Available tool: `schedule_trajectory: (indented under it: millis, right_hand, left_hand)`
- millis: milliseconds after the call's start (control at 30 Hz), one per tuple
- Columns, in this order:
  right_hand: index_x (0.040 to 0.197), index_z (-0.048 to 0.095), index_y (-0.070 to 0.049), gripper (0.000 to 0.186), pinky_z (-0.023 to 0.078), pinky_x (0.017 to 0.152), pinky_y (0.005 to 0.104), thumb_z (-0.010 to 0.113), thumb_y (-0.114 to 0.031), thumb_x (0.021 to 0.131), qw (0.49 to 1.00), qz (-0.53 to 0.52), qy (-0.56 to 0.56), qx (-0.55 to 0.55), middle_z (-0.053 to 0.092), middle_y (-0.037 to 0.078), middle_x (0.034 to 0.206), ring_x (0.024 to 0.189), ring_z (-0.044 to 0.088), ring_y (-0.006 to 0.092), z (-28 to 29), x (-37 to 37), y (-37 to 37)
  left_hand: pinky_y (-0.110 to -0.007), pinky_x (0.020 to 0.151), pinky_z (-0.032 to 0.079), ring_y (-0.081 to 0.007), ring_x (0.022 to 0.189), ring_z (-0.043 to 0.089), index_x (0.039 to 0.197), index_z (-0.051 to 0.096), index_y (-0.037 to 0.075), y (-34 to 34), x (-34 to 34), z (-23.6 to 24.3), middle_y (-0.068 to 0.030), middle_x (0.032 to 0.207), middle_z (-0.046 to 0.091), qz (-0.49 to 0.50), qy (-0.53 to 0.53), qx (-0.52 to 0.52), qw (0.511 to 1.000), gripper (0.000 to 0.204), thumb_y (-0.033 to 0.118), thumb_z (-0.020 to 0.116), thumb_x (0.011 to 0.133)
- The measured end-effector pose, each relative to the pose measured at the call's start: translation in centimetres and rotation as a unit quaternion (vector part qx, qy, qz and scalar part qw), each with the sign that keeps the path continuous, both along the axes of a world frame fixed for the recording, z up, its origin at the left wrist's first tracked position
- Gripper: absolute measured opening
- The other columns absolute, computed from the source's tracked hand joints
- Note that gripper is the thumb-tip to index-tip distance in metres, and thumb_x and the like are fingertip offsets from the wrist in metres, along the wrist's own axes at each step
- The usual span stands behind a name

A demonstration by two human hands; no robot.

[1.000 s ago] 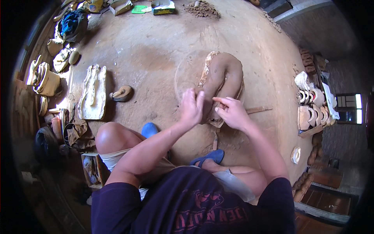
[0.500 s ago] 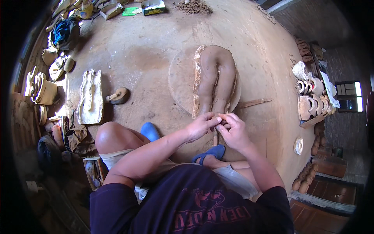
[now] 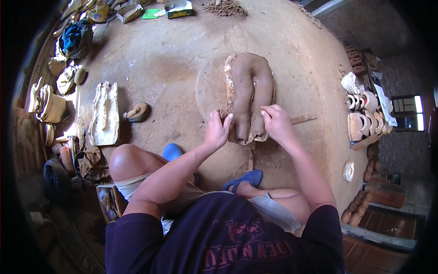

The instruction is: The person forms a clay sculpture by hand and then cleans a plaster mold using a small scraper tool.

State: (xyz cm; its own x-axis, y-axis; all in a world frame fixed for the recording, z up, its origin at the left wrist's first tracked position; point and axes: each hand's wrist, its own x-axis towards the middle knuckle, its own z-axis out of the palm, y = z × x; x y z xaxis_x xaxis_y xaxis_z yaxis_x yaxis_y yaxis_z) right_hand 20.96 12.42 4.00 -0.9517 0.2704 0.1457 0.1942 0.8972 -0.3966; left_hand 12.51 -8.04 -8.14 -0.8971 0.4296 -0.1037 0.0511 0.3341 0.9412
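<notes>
A U-shaped piece of wet brown clay (image 3: 245, 91) lies in a pale, crusted mould (image 3: 229, 82), its two legs toward me. At the mould's near left edge, my left hand (image 3: 218, 130) is closed, thumb and fingers round a dark brown lump of clay (image 3: 223, 114). My right hand (image 3: 278, 124) is in a pinch over the clay's right leg. Whatever its fingertips hold is too small to make out. Beneath the mould is a pale round patch or disc (image 3: 205, 91). A thin wooden stick (image 3: 303, 119) lies to the right, and a stick-like handle (image 3: 251, 162) points toward my foot.
On the left are a white two-channel mould (image 3: 105, 118) and a round brown object (image 3: 138, 112). Pots and cloths line the left wall. Curved clay pieces (image 3: 365, 123) are stacked at the right, with a white ring (image 3: 348, 171) nearer. A soil heap (image 3: 226, 8) lies far ahead.
My hands were together at the clay's near end. They have parted, the left to the mould's left edge and the right to the clay's right leg, both slightly farther from me.
</notes>
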Motion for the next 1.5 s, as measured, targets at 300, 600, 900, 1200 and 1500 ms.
schedule_trajectory:
  millis: [300, 600, 900, 1200, 1500]
  right_hand:
    - [0.09, 0.071, -0.008, 0.008, 0.059, 0.081, 0.0506, 0.068, -0.014, 0.09, 0.962, 0.081, -0.135, 0.223, 0.069, 0.015, 0.094, 0.093, 0.073, 0.0352, -3.6, -3.4, 0.6]
    - [0.092, 0.071, -0.004, 0.014, 0.062, 0.072, 0.049, 0.062, -0.014, 0.09, 0.95, 0.084, -0.195, 0.229, 0.075, 0.018, 0.089, 0.076, 0.076, 0.0373, -4.1, 0.1, -1.8]
    - [0.096, 0.071, 0.001, 0.018, 0.061, 0.062, 0.0448, 0.057, -0.008, 0.09, 0.937, 0.101, -0.213, 0.258, 0.076, 0.019, 0.085, 0.073, 0.077, 0.0332, -3.6, 2.9, -3.5]
    - [0.082, 0.067, -0.004, 0.008, 0.061, 0.064, 0.0436, 0.062, -0.008, 0.086, 0.944, 0.158, -0.206, 0.205, 0.073, 0.016, 0.087, 0.074, 0.076, 0.0325, -3.6, 6.6, -4.0]
    - [0.091, 0.071, -0.003, 0.009, 0.058, 0.064, 0.0372, 0.076, -0.01, 0.091, 0.992, 0.007, -0.066, -0.106, 0.062, 0.01, 0.089, 0.07, 0.07, 0.0231, 0.1, 12.0, -7.9]
  left_hand:
    - [-0.053, 0.096, 0.051, -0.0494, 0.11, 0.063, 0.118, 0.054, -0.005, 0.3, 0.3, -1.6, -0.0318, 0.115, 0.063, -0.034, 0.014, 0.007, 0.999, 0.044, 0.032, 0.071, 0.1]
    - [-0.052, 0.097, 0.051, -0.0476, 0.112, 0.064, 0.121, 0.055, -0.005, 0.3, 0.4, -1.3, -0.0318, 0.114, 0.064, -0.047, -0.013, 0.008, 0.999, 0.043, 0.031, 0.07, 0.101]
    - [-0.053, 0.096, 0.051, -0.0501, 0.112, 0.063, 0.12, 0.054, -0.004, 0.5, 0.6, -1.0, -0.0325, 0.118, 0.063, -0.045, -0.017, -0.004, 0.999, 0.041, 0.03, 0.068, 0.102]
    - [-0.054, 0.096, 0.052, -0.0493, 0.114, 0.064, 0.133, 0.053, -0.004, 0.3, 0.3, -1.7, -0.033, 0.123, 0.064, -0.035, 0.013, 0.01, 0.999, 0.048, 0.03, 0.067, 0.102]
    - [-0.056, 0.09, 0.051, -0.0491, 0.104, 0.064, 0.123, 0.056, 0.003, -1.0, -4.3, -1.6, -0.0275, 0.112, 0.065, 0.073, 0.175, -0.009, 0.982, 0.033, 0.024, 0.068, 0.1]
